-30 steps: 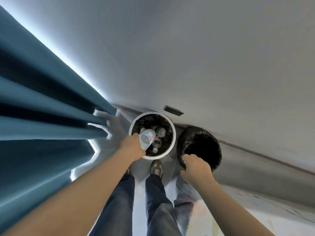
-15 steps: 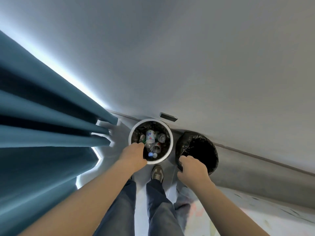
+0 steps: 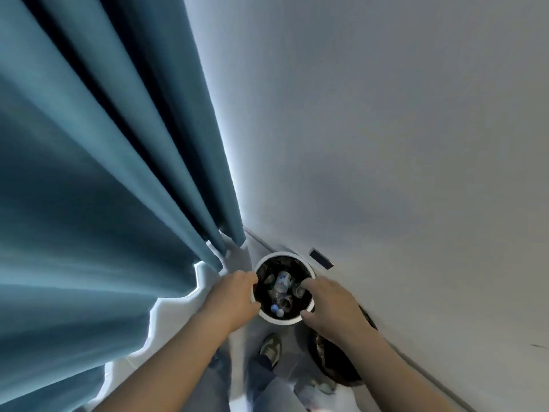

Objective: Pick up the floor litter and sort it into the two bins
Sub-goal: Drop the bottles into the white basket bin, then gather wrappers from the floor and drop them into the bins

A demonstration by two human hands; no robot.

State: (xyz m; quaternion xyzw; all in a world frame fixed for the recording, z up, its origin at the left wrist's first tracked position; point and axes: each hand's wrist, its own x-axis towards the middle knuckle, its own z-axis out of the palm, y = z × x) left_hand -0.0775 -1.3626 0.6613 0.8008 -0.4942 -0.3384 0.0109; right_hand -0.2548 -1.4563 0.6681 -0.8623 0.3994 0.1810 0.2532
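The white bin (image 3: pixel 279 319) stands on the floor (image 3: pixel 249 333) between the hands; the left hand (image 3: pixel 234 295) is at its left rim, the right hand (image 3: pixel 329 304) over its right rim; both are curled and carry no litter; whether they grip the rim I cannot tell; bottles (image 3: pixel 282 282) lie inside; the black bin (image 3: pixel 335 364) sits under the right forearm.

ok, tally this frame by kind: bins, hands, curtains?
Bins: 2, the white-rimmed bin and the black-lined bin
Hands: 2, the left hand and the right hand
Curtains: 1, the teal curtain
Total: 5
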